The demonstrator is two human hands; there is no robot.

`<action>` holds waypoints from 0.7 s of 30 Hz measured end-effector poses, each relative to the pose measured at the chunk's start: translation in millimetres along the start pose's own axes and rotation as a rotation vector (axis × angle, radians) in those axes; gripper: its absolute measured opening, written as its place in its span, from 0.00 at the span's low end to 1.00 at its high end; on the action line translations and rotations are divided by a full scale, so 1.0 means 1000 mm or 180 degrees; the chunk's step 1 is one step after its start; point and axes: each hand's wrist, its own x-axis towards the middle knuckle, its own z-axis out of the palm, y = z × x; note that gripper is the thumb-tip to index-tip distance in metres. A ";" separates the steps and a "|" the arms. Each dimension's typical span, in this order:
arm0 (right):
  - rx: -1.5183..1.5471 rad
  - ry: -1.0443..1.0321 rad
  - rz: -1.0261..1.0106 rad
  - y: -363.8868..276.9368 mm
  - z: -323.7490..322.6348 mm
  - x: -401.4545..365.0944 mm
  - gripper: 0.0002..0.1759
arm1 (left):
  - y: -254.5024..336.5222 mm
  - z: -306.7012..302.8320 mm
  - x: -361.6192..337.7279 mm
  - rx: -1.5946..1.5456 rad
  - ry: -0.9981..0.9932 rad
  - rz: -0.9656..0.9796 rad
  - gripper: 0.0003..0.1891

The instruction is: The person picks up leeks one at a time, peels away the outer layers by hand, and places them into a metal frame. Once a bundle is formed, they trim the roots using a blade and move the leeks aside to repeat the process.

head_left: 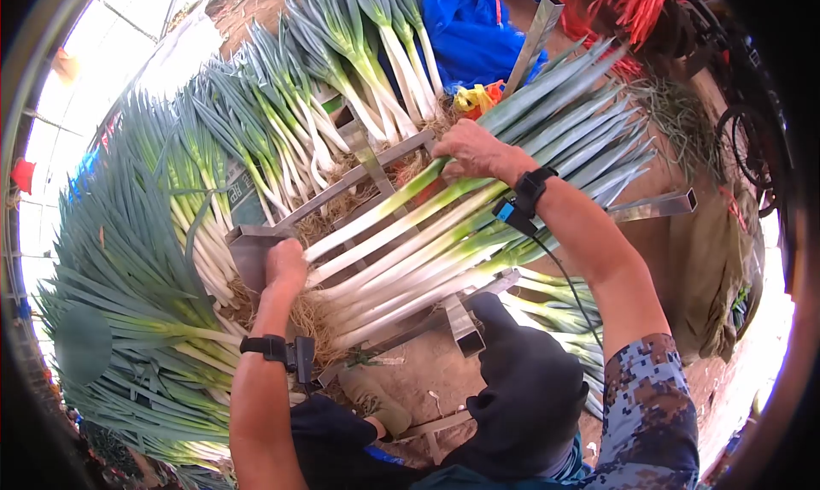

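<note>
A row of long green onions (410, 272) lies across a metal frame (459, 316), white stalks and roots to the left, green leaves to the upper right. My right hand (480, 151) is closed around the uppermost green onion (367, 222), where its white stalk turns green. At the root end of that same stalk, my left hand (286, 266) is curled beside the frame's left end plate. Its fingertips are hidden behind the hand, so what it grips does not show. Both wrists wear black straps with small devices.
More green onions (128, 251) are heaped along the left and back, roots inward. Blue netting (465, 29) and red strands (628, 7) lie at the back. Upright metal posts (536, 46) rise from the frame. Below are my dark-clothed knee (530, 379) and more onions (555, 306).
</note>
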 end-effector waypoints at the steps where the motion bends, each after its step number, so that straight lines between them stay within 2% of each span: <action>1: 0.0257 -0.0133 0.0032 0.001 -0.001 -0.001 0.17 | 0.001 0.003 -0.003 0.0113 -0.0009 0.0083 0.07; 4: 0.1408 0.0149 0.0580 0.022 -0.008 0.012 0.20 | 0.005 0.003 -0.002 0.0295 -0.0255 0.0172 0.06; 6: 0.1122 -0.0041 0.0730 0.024 -0.034 0.021 0.20 | 0.004 -0.003 0.000 0.0235 -0.0406 0.0185 0.06; 7: 0.0918 -0.0251 0.0775 0.026 -0.039 0.026 0.20 | -0.002 0.002 0.001 0.0088 -0.0023 0.0406 0.02; 8: 0.0713 -0.0459 0.0818 0.027 -0.042 0.027 0.20 | -0.006 0.007 0.004 0.0035 -0.0024 0.0386 0.02; 12: 0.0276 -0.0725 0.0460 0.021 -0.021 0.023 0.18 | -0.013 0.015 0.006 0.0011 -0.0044 0.0396 0.01; 13: 0.0376 -0.0285 0.0170 0.028 -0.004 0.017 0.16 | -0.015 0.016 0.007 0.0055 -0.0048 0.0412 0.01; 16: 0.0256 0.0210 0.0160 0.022 0.018 -0.003 0.14 | -0.010 0.011 0.004 0.0009 -0.0132 0.0423 0.01; 18: 0.0250 0.1152 -0.0140 0.003 0.019 -0.027 0.11 | -0.006 0.001 0.001 -0.0054 -0.0436 0.0330 0.03; 20: 0.0231 0.1040 -0.0068 -0.009 0.014 -0.037 0.10 | -0.011 0.003 -0.001 -0.0158 -0.0360 0.0694 0.07; 21: 0.0242 0.0637 0.0122 -0.011 0.010 -0.037 0.10 | -0.016 0.009 -0.002 -0.0409 -0.0082 0.0631 0.08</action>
